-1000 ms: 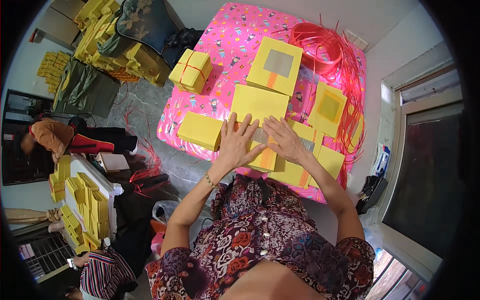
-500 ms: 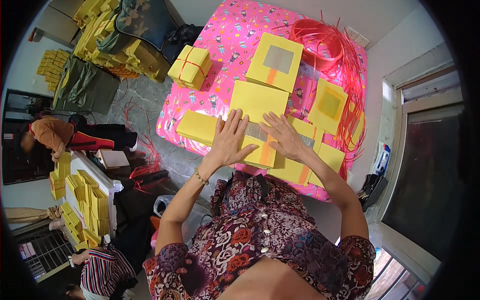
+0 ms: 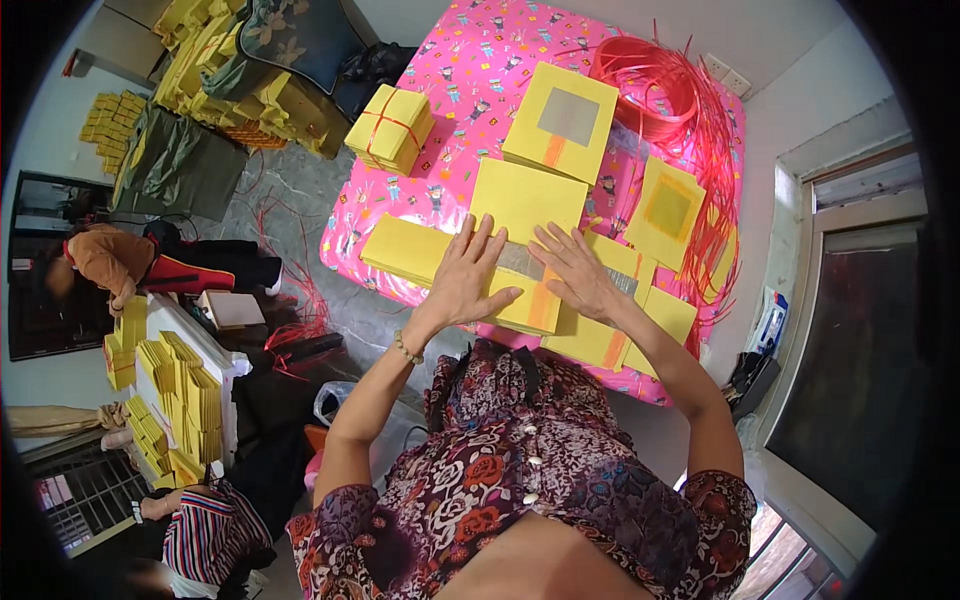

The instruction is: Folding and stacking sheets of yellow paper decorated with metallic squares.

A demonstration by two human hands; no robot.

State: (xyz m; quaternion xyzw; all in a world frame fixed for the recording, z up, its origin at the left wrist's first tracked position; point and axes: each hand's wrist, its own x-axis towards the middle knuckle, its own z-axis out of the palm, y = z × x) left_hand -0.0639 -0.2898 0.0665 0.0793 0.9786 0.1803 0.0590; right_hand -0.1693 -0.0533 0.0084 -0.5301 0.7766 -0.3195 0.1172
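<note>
My left hand [image 3: 466, 276] lies flat with its fingers stretched out over yellow paper at the near side of the pink table. To its right, my right hand [image 3: 580, 278] is spread palm down. Between them shows a yellow paper stack [image 3: 528, 312] with a silver patch and an orange band, partly hidden by the hands. A plain yellow sheet [image 3: 530, 200] extends beyond the fingertips. Left of my left hand is a long yellow paper stack [image 3: 405, 247]; more yellow paper [image 3: 590, 342] with orange and silver marks lies beneath and beside my right wrist.
The pink patterned tablecloth [image 3: 465, 100] also bears a tied yellow bundle [image 3: 390, 130], a square paper stack [image 3: 560, 120] and a tangle of red plastic strips [image 3: 690, 120]. At left, two people work beside a white table [image 3: 215, 365] with yellow stacks. A window [image 3: 850, 300] is at right.
The whole scene sits slightly further right in the view. Both hands stay flat on the paper in nearly the same place.
</note>
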